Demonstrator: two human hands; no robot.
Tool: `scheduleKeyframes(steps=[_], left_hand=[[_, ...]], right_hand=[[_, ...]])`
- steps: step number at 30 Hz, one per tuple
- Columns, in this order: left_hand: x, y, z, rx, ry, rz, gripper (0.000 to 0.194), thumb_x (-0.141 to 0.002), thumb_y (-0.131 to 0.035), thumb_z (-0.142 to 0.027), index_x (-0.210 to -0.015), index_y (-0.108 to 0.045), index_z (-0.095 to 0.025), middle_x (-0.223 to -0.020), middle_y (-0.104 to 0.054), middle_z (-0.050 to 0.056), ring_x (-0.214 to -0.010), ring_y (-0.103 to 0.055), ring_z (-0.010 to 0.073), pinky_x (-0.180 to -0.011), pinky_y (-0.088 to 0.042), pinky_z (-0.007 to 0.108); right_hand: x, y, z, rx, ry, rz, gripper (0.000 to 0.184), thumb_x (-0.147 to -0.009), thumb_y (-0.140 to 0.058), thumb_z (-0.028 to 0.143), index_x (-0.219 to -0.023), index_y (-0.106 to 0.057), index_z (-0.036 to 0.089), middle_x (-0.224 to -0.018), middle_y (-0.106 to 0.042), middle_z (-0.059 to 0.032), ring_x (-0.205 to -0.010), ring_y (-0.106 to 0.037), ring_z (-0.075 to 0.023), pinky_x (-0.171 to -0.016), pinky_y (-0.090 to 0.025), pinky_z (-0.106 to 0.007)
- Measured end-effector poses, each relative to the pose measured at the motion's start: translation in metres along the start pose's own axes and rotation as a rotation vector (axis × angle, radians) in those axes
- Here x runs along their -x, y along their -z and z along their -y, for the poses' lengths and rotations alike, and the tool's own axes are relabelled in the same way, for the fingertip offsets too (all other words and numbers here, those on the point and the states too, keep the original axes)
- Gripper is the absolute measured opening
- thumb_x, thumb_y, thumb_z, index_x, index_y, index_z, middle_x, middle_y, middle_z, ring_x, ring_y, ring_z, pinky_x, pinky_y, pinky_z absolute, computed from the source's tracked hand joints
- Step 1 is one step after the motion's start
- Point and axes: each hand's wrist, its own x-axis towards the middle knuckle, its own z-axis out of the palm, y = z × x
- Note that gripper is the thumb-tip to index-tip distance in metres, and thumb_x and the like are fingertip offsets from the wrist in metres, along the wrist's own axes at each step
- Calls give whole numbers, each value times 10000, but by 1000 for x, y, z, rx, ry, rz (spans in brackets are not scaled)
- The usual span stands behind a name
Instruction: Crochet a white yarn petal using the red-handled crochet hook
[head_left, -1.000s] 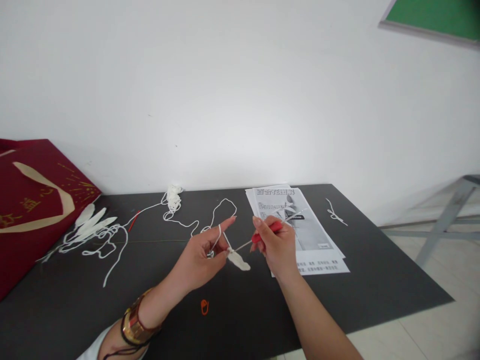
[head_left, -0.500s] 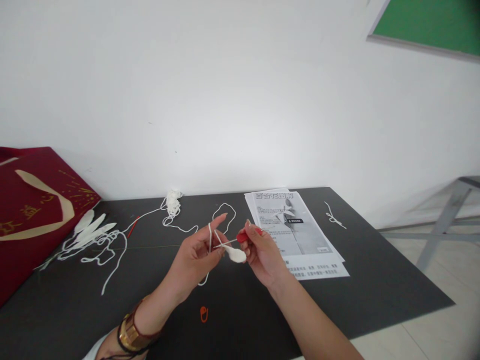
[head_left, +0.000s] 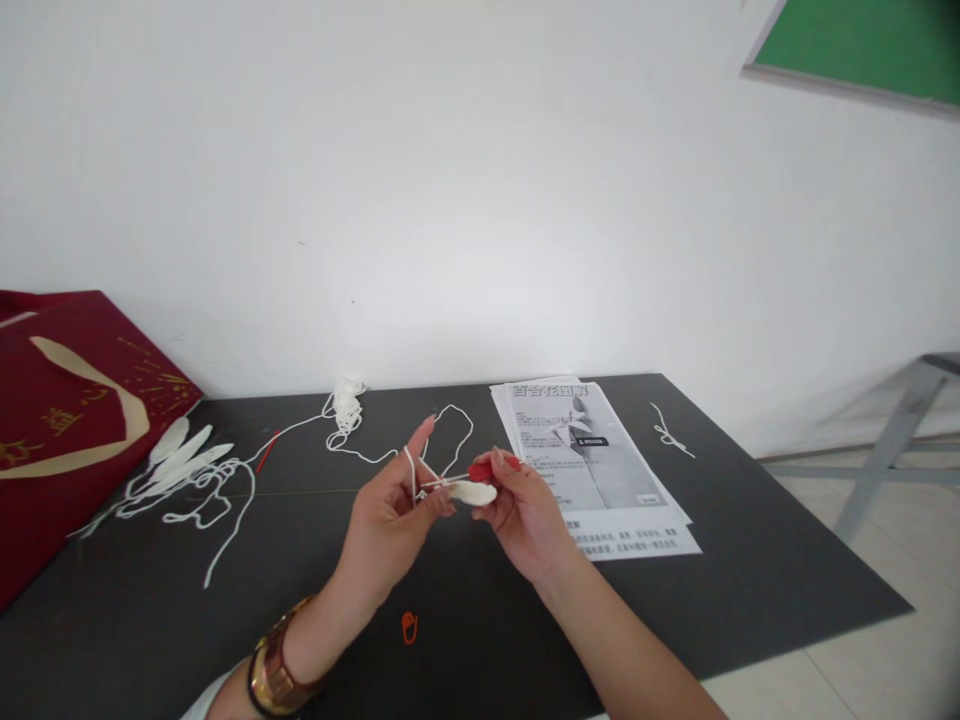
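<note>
Between my hands is a small white crocheted petal (head_left: 472,494), its left end pinched by the thumb and fingers of my left hand (head_left: 390,510). White yarn (head_left: 410,462) loops over the raised index finger of that hand. My right hand (head_left: 521,505) is closed around the red handle of a crochet hook (head_left: 484,470). The hook's thin shaft points left to the yarn at my left fingertips; its tip is hard to make out there. Yarn trails behind my left hand to a loose white yarn bundle (head_left: 347,405) by the wall.
Finished white petals (head_left: 176,455) with loose tails lie at left, near a red stick (head_left: 267,452) and a dark red bag (head_left: 67,400). Printed sheets (head_left: 630,470) lie right of my hands, a yarn scrap (head_left: 667,438) beyond them. An orange stitch marker (head_left: 409,628) sits in front.
The petal has turned to lie more level, and my right hand with the hook has shifted slightly left, nearer my left fingers. My left index finger has tipped left with the yarn.
</note>
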Motion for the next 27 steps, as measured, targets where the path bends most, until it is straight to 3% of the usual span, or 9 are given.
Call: scheduleKeyframes(steps=[3, 6, 10, 13, 16, 19, 24, 27], left_hand=[[3, -6, 8, 63, -25, -109, 714, -745, -755, -221, -1399, -470, -248, -648, -586, -75, -602, -563, 106, -630, -492, 227], [5, -9, 11, 113, -24, -152, 746, -739, -763, -218, -1415, -450, -264, -663, -601, -75, -623, -591, 115, -662, -514, 243], [3, -9, 10, 206, 22, -156, 782, -722, -781, -200, -1425, -440, -244, -643, -651, -65, -624, -612, 119, -664, -523, 242], [1, -7, 8, 327, 76, -168, 838, -697, -796, -147, -1440, -414, -201, -617, -662, -68, -571, -588, 84, -611, -496, 191], [-1, -3, 2, 448, 166, -140, 861, -678, -796, -100, -1441, -404, -169, -648, -679, -53, -556, -592, 66, -569, -482, 159], [-2, 1, -5, 524, 262, -77, 764, -673, -783, -71, -1374, -485, -128, -674, -678, -32, -568, -623, 80, -566, -519, 173], [-1, 6, -16, 519, 318, 2, 694, -669, -774, -30, -1317, -554, -144, -699, -669, -29, -573, -656, 101, -612, -574, 228], [2, 7, -21, 479, 290, 37, 693, -692, -785, -68, -1336, -549, -166, -667, -638, -46, -559, -646, 93, -590, -552, 201]], right_hand=[[2, -2, -2, 28, 42, 25, 253, -744, -779, 389, -791, -700, 154, -706, -710, -2, -486, -603, -83, -502, -581, -200], [6, -3, -3, 184, 205, 20, 202, -800, -730, 372, -841, -692, 178, -732, -707, 3, -542, -630, -96, -551, -582, -211], [15, 0, -3, 752, 676, 24, 93, -887, -622, 240, -917, -702, 203, -809, -715, -32, -677, -673, -147, -625, -581, -256], [19, 4, -7, 1175, 1131, 210, 275, -866, -595, 89, -1101, -681, 202, -876, -719, -78, -745, -651, -177, -656, -568, -290], [19, 7, -10, 1282, 1328, 323, 421, -851, -570, 29, -1232, -630, 197, -943, -712, -115, -807, -635, -201, -672, -573, -320], [17, 7, -11, 1080, 1159, 272, 403, -862, -563, 26, -1177, -674, 251, -972, -698, -94, -838, -649, -189, -686, -584, -311], [10, 1, -14, 327, 496, 193, 91, -854, -689, 242, -922, -750, 249, -856, -714, -18, -732, -670, -130, -619, -602, -232], [7, -1, -14, 46, 189, 200, 146, -792, -761, 329, -878, -742, 212, -772, -716, 1, -658, -651, -101, -575, -606, -200]])
